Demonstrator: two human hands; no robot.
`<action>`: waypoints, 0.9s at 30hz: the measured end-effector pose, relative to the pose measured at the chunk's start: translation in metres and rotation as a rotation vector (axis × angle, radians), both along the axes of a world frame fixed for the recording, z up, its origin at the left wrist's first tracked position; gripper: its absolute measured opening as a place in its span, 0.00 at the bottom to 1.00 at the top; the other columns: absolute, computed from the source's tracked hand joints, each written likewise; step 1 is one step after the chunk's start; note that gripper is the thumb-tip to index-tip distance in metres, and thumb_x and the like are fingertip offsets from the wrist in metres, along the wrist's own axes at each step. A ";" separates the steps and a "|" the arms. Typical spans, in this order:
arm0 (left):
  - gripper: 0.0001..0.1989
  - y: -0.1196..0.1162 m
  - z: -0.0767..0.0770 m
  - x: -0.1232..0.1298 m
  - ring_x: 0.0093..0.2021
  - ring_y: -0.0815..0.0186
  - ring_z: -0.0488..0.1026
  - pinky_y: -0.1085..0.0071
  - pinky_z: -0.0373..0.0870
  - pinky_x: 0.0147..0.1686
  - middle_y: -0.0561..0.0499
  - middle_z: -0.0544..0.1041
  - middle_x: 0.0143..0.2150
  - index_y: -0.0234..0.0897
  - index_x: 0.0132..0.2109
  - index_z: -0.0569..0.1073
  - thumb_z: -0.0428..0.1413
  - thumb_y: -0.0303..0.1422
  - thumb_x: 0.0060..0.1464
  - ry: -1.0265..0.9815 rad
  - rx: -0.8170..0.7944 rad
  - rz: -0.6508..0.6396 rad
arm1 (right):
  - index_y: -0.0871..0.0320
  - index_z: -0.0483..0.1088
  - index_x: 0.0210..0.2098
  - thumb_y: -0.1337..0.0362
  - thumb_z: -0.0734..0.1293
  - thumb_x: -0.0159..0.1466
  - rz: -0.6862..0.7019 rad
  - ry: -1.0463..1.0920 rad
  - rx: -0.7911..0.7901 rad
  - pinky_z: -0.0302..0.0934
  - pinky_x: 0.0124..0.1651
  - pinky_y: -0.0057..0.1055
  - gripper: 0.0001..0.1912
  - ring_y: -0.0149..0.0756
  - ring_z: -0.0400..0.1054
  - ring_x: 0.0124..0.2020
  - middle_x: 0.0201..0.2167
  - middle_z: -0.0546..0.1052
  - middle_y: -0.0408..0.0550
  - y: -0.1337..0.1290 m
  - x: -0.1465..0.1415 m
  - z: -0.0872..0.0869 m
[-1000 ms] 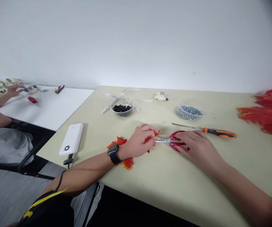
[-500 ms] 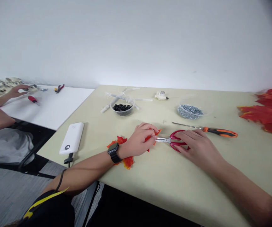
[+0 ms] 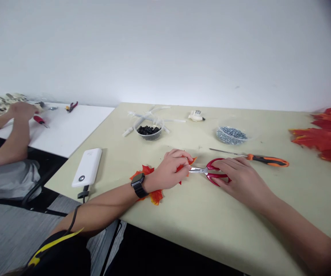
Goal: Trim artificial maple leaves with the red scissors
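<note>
My left hand (image 3: 171, 170) pinches an orange-red artificial maple leaf (image 3: 150, 194), which lies on the pale table (image 3: 211, 214) with its far tip showing past my fingers. My right hand (image 3: 240, 178) is wrapped over the red handles of a pair of scissors (image 3: 213, 171). The steel blades point left and reach the leaf at my left fingertips. My fingers hide where the blades meet the leaf.
Behind my hands lie an orange-handled screwdriver (image 3: 267, 161), a tub of black beads (image 3: 149, 132), a tub of screws (image 3: 231, 135) and white plastic strips (image 3: 153, 120). A white power bank (image 3: 87, 167) sits left; red leaves (image 3: 323, 136) pile right. A co-worker's hands (image 3: 21, 111) work at a white table.
My hands and the scissors stay almost still. The co-worker's arm has moved, with the hand now lower over the white table's far edge.
</note>
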State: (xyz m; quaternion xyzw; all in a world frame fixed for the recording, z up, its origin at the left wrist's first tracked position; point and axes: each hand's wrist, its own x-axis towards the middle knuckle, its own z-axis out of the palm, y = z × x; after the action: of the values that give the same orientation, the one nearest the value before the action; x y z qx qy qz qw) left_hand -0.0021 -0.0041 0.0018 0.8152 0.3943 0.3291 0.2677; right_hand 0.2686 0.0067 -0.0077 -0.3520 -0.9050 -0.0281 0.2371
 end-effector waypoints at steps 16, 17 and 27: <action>0.14 0.000 -0.001 0.001 0.54 0.61 0.71 0.56 0.62 0.62 0.48 0.78 0.51 0.38 0.29 0.69 0.52 0.27 0.66 -0.016 -0.005 0.006 | 0.54 0.69 0.47 0.62 0.67 0.70 0.017 -0.009 -0.046 0.59 0.48 0.38 0.07 0.38 0.75 0.40 0.43 0.81 0.45 -0.001 -0.001 0.002; 0.14 0.000 -0.001 0.001 0.54 0.61 0.72 0.56 0.62 0.62 0.48 0.78 0.51 0.38 0.29 0.69 0.52 0.27 0.66 -0.013 -0.005 0.008 | 0.54 0.69 0.47 0.62 0.67 0.70 0.019 -0.009 -0.050 0.59 0.48 0.38 0.07 0.38 0.76 0.41 0.44 0.81 0.45 -0.001 -0.001 0.002; 0.13 0.001 0.001 0.001 0.53 0.61 0.72 0.56 0.62 0.62 0.48 0.78 0.50 0.38 0.29 0.69 0.53 0.27 0.65 -0.010 -0.001 0.008 | 0.54 0.69 0.47 0.61 0.67 0.70 0.012 -0.010 -0.068 0.59 0.48 0.38 0.08 0.38 0.75 0.42 0.44 0.80 0.44 -0.001 -0.001 0.001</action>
State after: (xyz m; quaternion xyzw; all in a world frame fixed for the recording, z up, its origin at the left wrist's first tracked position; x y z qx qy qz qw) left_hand -0.0014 -0.0033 0.0028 0.8118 0.3964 0.3341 0.2687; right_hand 0.2677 0.0052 -0.0064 -0.3542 -0.9088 0.0026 0.2205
